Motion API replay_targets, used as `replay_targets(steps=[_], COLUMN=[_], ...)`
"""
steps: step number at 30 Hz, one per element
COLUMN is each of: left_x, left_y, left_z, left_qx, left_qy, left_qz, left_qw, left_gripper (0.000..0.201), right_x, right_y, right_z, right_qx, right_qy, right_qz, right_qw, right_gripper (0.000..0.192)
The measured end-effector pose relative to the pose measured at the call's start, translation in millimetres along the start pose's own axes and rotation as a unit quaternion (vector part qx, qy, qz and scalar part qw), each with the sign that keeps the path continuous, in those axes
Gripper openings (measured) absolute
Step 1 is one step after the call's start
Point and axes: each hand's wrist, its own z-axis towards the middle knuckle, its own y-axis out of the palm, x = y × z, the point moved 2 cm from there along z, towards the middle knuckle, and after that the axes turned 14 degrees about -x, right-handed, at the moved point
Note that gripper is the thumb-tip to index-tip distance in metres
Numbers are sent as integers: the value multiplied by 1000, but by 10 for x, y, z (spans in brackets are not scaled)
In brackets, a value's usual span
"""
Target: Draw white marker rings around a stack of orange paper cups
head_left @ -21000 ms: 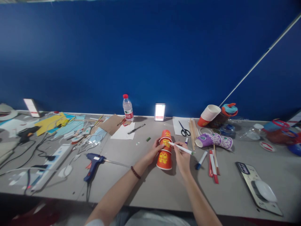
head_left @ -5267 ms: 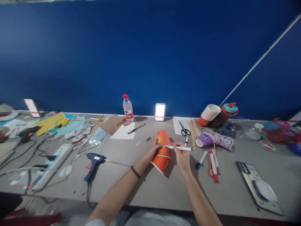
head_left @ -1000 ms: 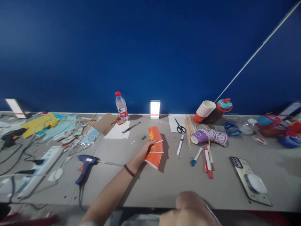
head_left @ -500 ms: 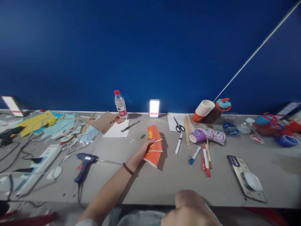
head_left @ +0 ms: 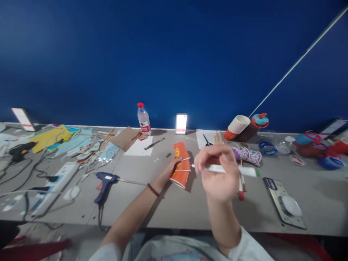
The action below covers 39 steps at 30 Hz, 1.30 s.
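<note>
My left hand is closed around a curved row of orange paper cups lying on the table, with yellow lettering on them. In my right hand, raised over the table and slightly blurred, is a white marker with a green end. It lies almost level across the palm, its thin dark tip pointing left towards the cups; whether the tip touches them I cannot tell. A small dark green piece rests on the table left of the cups. Behind my right hand the scissors are partly hidden.
A blue glue gun and a white power strip with cables lie left. Back left stands a water bottle. To the right are stacked paper cups, a purple patterned cup row and a phone.
My right hand has risen from the table's near edge to beside the orange cups, now showing the white marker. My left hand keeps its hold. The view has shifted slightly.
</note>
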Motion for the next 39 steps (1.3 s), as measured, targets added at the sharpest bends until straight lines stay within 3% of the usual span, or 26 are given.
replay_targets(steps=[3, 7, 11, 16, 19, 39], left_x=[-3, -19, -36, 8, 40, -6], left_y=[-16, -42, -56, -23, 8, -36], left_z=[40, 66, 68, 49, 40, 41], left_qx=[-10, -37, -44, -28, -35, -23], left_qy=[21, 20, -4, -22, 6, 44], left_qz=[2, 4, -11, 0, 19, 48], left_qw=[1000, 999, 999, 999, 999, 998], left_gripper=[44, 44, 46, 43, 41, 45], right_x=[450, 1034, 1317, 1456, 1483, 1396], right_y=[-258, -681, -954, -1024, -1015, -1016], right_z=[27, -205, -431, -508, -533, -578], right_qx=[39, 61, 43, 28, 35, 9], right_qy=[24, 144, 183, 217, 209, 198], right_qz=[-41, -137, -204, -227, -233, -304], right_qw=[998, 978, 961, 949, 949, 932], right_gripper=[30, 43, 41, 33, 36, 27])
